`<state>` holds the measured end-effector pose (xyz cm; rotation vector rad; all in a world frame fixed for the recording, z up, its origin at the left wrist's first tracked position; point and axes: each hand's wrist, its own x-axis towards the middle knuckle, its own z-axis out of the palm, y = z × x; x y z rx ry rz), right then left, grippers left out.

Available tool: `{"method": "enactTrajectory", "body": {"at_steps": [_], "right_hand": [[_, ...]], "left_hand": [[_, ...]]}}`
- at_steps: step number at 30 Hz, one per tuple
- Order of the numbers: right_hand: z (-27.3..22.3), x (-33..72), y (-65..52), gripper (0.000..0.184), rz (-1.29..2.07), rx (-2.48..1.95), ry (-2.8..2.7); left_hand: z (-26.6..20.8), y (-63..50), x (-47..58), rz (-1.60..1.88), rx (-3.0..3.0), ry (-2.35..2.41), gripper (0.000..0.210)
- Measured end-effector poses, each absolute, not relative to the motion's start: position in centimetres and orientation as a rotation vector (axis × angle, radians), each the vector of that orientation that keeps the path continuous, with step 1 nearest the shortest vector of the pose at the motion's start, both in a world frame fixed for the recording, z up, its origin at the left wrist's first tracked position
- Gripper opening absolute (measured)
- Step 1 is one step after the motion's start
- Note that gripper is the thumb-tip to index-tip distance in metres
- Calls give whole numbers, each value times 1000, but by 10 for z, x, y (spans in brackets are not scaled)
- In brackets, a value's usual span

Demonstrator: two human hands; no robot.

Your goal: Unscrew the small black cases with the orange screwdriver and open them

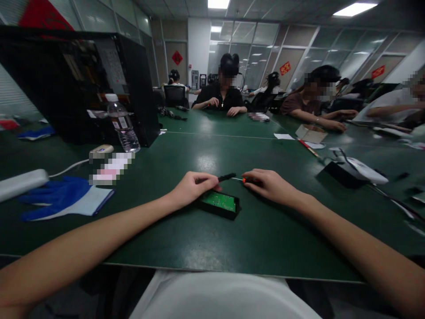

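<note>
My left hand (pixel 202 185) is closed on a thin black piece (pixel 227 177) that sticks out past the fingertips, its kind unclear. In my right hand (pixel 265 182) is a screwdriver (pixel 245 180) with an orange and black handle, its thin metal shaft pointing left to the end of the black piece. Whether the tip touches that piece I cannot tell. Just below my left hand, an open black case (pixel 236 212) lies on the green table, with a green circuit board (pixel 219 201) showing inside. My left fingers partly cover the case's far left end.
At left are a blue and white glove (pixel 59 198), a plastic bottle (pixel 123 126) and a large black computer case (pixel 133 84). A black and white device (pixel 358 170) with a cable lies at right. Across the green table (pixel 206 248) a person (pixel 221 95) sits working.
</note>
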<state>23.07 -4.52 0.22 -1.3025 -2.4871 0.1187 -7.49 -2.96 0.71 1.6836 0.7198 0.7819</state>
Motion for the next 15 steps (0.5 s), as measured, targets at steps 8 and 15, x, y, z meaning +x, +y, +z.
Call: {"method": "enactTrajectory", "body": {"at_steps": [8,15], "right_hand": [[1,220,-51,31,9,-1322,-2439],[7,195,-76,41,150,-970,-2386]], "left_hand": [[7,-9,-77,843,998,795,38],[9,-8,-76,838,939,783,32]]}}
